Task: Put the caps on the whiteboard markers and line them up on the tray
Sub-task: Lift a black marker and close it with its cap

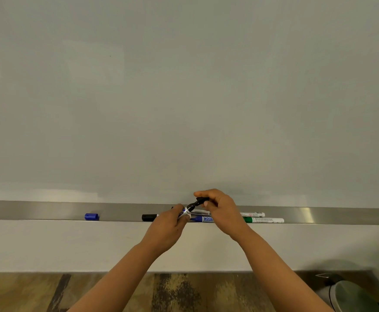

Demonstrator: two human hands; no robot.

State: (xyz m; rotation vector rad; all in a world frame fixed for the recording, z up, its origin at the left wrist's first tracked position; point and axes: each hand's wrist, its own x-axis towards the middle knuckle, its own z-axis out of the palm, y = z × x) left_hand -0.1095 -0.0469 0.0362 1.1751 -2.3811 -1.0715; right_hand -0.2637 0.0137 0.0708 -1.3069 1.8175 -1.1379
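My left hand [169, 225] grips a black whiteboard marker [187, 210] by its barrel, tip slanting up to the right. My right hand [217, 210] pinches a black cap [200, 201] right at that tip, just above the metal tray [37, 211]. On the tray lie a loose blue cap [91, 216] at the left, a black-capped marker [149, 217] partly behind my left hand, a blue marker [203, 219], a green marker [264, 220] and a white-barrelled marker [252, 214] behind it.
The whiteboard [184, 97] fills the view above the tray. Below it runs a white wall strip, then a wood-patterned floor [172, 293]. A grey rounded object [353, 296] with a cable sits at the bottom right.
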